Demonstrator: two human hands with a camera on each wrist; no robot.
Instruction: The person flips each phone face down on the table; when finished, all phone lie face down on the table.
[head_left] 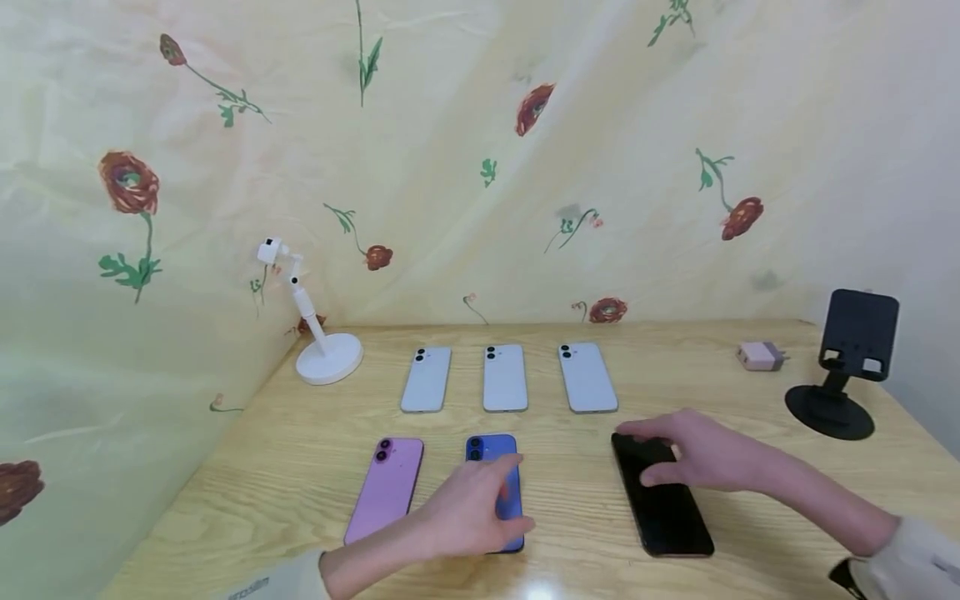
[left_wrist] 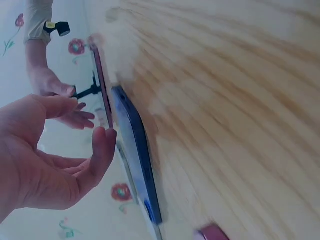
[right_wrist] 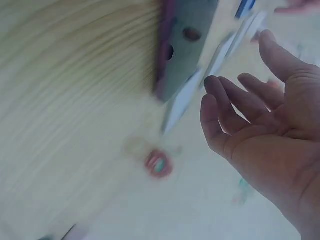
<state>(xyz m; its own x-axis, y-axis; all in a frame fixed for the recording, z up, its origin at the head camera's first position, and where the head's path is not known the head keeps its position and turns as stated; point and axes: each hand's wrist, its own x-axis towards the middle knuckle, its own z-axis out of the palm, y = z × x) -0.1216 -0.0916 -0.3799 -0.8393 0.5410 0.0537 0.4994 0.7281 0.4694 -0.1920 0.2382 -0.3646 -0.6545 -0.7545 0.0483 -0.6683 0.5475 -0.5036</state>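
My left hand [head_left: 480, 504] hangs over a blue phone [head_left: 512, 492] lying back up, its fingers loosely bent and thumb spread. In the left wrist view the blue phone [left_wrist: 137, 145] lies apart from the fingertips, with nothing held. Over a black phone [head_left: 667, 508], lying screen up, hovers my right hand [head_left: 697, 450]; its fingers reach past the phone's far end and the thumb is above the screen. The right wrist view has a gap between this hand's fingers [right_wrist: 220, 115] and the phone [right_wrist: 185, 50]. To the left lies a pink-purple phone [head_left: 386, 487], partly hidden by my left forearm.
Three white phones lie in a row behind: left [head_left: 427, 380], middle [head_left: 505, 379] and right [head_left: 588, 378]. A white stand [head_left: 327, 358] is at the back left. On the right are a charger plug [head_left: 759, 356] and a black phone stand [head_left: 831, 408]. Floral cloth [head_left: 450, 125] hangs behind the wooden table [head_left: 247, 500].
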